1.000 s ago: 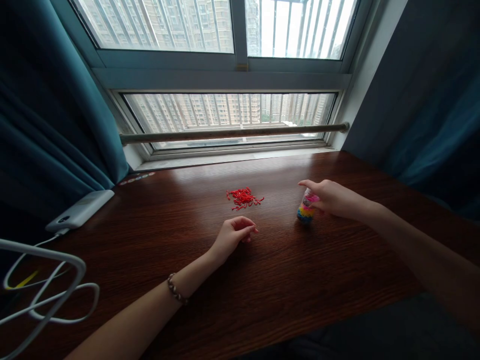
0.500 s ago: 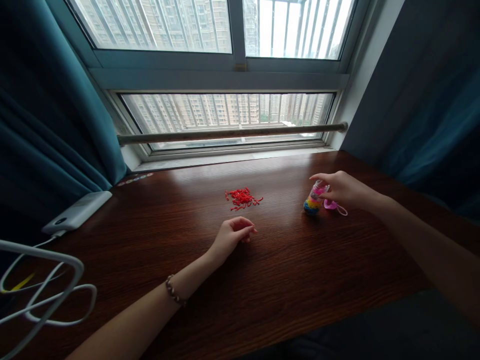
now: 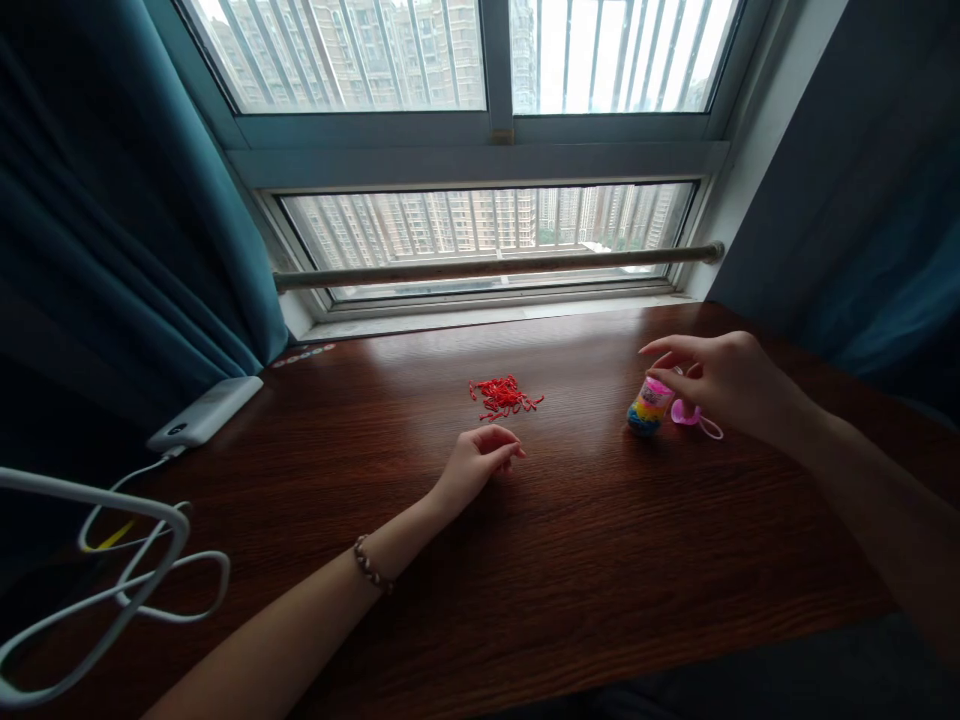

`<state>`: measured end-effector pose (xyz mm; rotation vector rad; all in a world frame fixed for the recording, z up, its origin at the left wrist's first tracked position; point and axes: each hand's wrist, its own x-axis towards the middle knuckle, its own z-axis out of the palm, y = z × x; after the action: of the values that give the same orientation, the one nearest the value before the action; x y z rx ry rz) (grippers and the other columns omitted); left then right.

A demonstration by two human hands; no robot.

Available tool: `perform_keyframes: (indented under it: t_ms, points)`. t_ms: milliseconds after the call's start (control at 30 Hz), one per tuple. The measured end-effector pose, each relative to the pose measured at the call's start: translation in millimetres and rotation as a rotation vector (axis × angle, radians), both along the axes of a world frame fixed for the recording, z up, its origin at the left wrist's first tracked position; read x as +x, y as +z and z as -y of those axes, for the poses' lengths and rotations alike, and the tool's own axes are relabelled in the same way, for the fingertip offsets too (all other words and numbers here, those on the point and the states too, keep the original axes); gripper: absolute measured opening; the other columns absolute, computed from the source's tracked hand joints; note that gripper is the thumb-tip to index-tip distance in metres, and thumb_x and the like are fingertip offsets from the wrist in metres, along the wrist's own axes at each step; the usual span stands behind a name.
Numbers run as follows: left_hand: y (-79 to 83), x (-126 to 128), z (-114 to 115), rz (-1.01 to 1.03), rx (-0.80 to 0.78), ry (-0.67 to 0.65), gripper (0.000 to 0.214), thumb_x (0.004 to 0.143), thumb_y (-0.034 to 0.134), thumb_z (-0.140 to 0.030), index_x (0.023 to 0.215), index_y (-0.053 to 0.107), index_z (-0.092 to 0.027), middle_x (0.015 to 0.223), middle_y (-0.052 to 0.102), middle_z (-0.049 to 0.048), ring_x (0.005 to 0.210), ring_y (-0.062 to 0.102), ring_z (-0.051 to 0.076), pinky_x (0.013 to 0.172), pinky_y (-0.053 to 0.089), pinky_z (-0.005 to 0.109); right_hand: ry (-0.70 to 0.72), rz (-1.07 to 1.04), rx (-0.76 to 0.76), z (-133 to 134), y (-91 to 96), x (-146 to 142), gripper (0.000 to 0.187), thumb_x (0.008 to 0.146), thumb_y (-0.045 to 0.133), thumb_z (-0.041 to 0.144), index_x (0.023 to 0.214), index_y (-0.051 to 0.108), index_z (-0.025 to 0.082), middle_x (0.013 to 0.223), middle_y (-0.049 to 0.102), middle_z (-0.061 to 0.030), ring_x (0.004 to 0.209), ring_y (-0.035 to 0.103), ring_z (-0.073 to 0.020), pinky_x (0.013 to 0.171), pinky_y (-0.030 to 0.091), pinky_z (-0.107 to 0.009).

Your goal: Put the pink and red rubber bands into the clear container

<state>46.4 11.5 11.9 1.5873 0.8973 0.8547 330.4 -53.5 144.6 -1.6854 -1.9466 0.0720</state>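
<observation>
A small clear jar (image 3: 649, 407) with blue, yellow and pink layers of little pieces stands on the brown wooden table (image 3: 570, 560). Over its mouth hovers my right hand (image 3: 724, 372), thumb and index finger apart, partly hiding the jar's top. Just beside the jar lies a pink lid with a loop (image 3: 688, 413). Near the middle, my left hand (image 3: 476, 465) rests on the table with curled fingers, thumb against the index finger; whatever it may hold is too small to make out. Beyond it sits a loose pile of small red pieces (image 3: 505, 396).
A white power bank (image 3: 204, 414) with a looping white cable (image 3: 176, 575) lies at the left. Blue curtains (image 3: 187, 200) hang on the left and right sides. A metal rail (image 3: 495, 267) crosses the window behind the table.
My right hand has lifted a little from around the jar's neck, its fingers now above the mouth. My left hand stays beside the red pile. The view has shifted slightly left.
</observation>
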Motion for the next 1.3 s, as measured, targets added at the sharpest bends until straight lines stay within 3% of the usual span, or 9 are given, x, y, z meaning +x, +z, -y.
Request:
perform_keyframes:
  t_ms: [100,233,400,567,733,933,1067,1200,1300]
  points:
    - [0.2,-18.0,-21.6,-0.203,0.398,0.105,0.015,0.078,0.056,-0.03,0.08,0.063,-0.016,0.076,0.065,0.0064,0.069,0.059,0.016,0.068,0.047,0.029,0.153,-0.121,0.001,-2.8,-24.6,-40.5,0.017,0.082,0.052,0.029,0.087,0.064,0.019,0.069,0.068,-0.0009,0.052,0.061,-0.0117,0.057,0.048,-0.023]
    - [-9.7,-47.1,-57.6,-0.485,0.802,0.175,0.021,0.083,0.048,-0.028,0.091,0.064,-0.018,0.102,0.062,0.0097,0.104,0.052,0.022,0.096,0.037,0.036,0.3,-0.156,0.052,-45.3,-88.3,-83.1,0.02,0.086,0.047,0.027,0.094,0.063,0.017,0.088,0.068,-0.0056,0.08,0.063,-0.0165,0.073,0.047,-0.027]
    - [-34.7,-54.6,-95.7,-0.809,0.759,0.343,0.047,0.086,0.043,-0.037,0.123,0.044,-0.008,0.134,0.039,0.0179,0.128,0.029,0.028,0.106,0.021,0.047,0.256,-0.105,0.015,-128.0,-148.2,-109.3,0.04,0.086,0.046,0.032,0.117,0.05,0.007,0.122,0.051,-0.02,0.118,0.044,-0.0248,0.098,0.034,-0.038]
    - [-38.8,-37.9,-121.8,-0.856,0.61,0.189,0.054,0.089,0.032,-0.045,0.126,0.041,-0.007,0.136,0.036,0.0191,0.129,0.028,0.028,0.106,0.02,0.048,0.416,-0.076,-0.016,-167.8,-157.1,-135.1,0.032,0.088,0.043,0.029,0.111,0.055,0.011,0.122,0.052,-0.0164,0.118,0.044,-0.0231,0.101,0.032,-0.038]
    - [-29.2,-30.2,-107.2,-0.764,0.649,0.01,0.044,0.091,0.03,-0.038,0.125,0.044,-0.013,0.132,0.044,0.0106,0.123,0.039,0.019,0.103,0.032,0.033,0.606,-0.091,-0.018,-137.7,-154.8,-140.6,0.024,0.088,0.041,0.025,0.102,0.06,0.018,0.12,0.055,-0.0076,0.111,0.05,-0.0164,0.096,0.039,-0.029]
    - [-13.1,-24.6,-33.1,-0.412,0.52,-0.216,0.04,0.091,0.033,-0.036,0.125,0.045,-0.017,0.125,0.052,0.0073,0.115,0.047,0.019,0.1,0.036,0.033,0.784,-0.32,-0.028,-67.4,-146.3,-110.5,0.028,0.09,0.037,0.025,0.107,0.059,0.018,0.109,0.062,-0.0073,0.103,0.055,-0.0169,0.089,0.044,-0.03]
    - [-2.3,-21.4,0.0,-0.273,0.413,-0.263,0.04,0.091,0.034,-0.034,0.126,0.044,-0.018,0.128,0.05,0.0069,0.118,0.045,0.02,0.103,0.033,0.035,0.625,-0.478,-0.03,-41.9,-139.3,-93.7,0.029,0.09,0.038,0.029,0.097,0.064,0.017,0.091,0.067,-0.0055,0.083,0.062,-0.0157,0.075,0.048,-0.027]
    - [-4.9,-25.2,0.3,-0.213,0.339,-0.102,0.039,0.092,0.032,-0.036,0.122,0.049,-0.017,0.124,0.053,0.0069,0.115,0.048,0.021,0.102,0.035,0.036,0.375,-0.574,0.018,-40.6,-143.1,-85.0,0.031,0.09,0.038,0.031,0.09,0.066,0.016,0.086,0.068,-0.006,0.081,0.063,-0.018,0.075,0.048,-0.029]
    - [-10.2,-28.2,-3.8,-0.284,0.362,-0.013,0.039,0.092,0.031,-0.035,0.119,0.052,-0.016,0.123,0.054,0.0079,0.116,0.047,0.021,0.103,0.033,0.037,0.378,-0.546,-0.022,-41.2,-146.9,-84.8,0.028,0.089,0.041,0.029,0.099,0.064,0.017,0.097,0.067,-0.0072,0.09,0.062,-0.0191,0.081,0.047,-0.031]
